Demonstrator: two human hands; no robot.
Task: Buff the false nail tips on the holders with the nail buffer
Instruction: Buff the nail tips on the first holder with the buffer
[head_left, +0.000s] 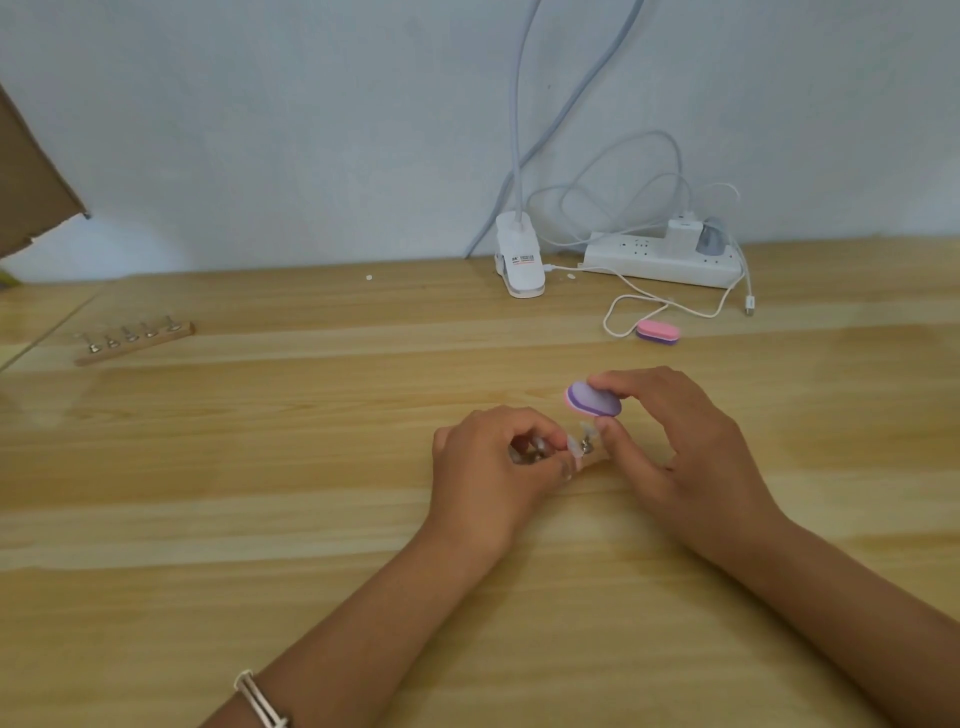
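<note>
far left of the table (260, 519): a wooden holder strip (135, 340) with a row of small clips, long axis roughly left to right, well apart from both hands. too small to tell whether tips sit in those clips.

centre: left hand (488, 467) low on the table, fingers curled, pinching a small metal clip holder (535, 456). how much of the holder lies under the palm is hidden. a clear false nail tip (573, 447) stands just beyond the left fingertips, between the two hands.

just right of it and above: the nail buffer (592, 399), an oval pad with a purple face and a pink edge, long axis roughly left to right across the tip. the right hand (675, 441) grasps it between forefinger above and thumb below. a narrow gap seems to separate buffer and tip; contact cannot be confirmed.

judgement: the next stroke turns on this stacking, buffer above and a little behind, tip below. the right hand needs only a short drop toward the left fingertips; the left steadies the holder.

right rear: a second buffer (658, 332) lies beside a white cable (615, 312), near the power strip (660, 260), well apart from the hands.
</note>
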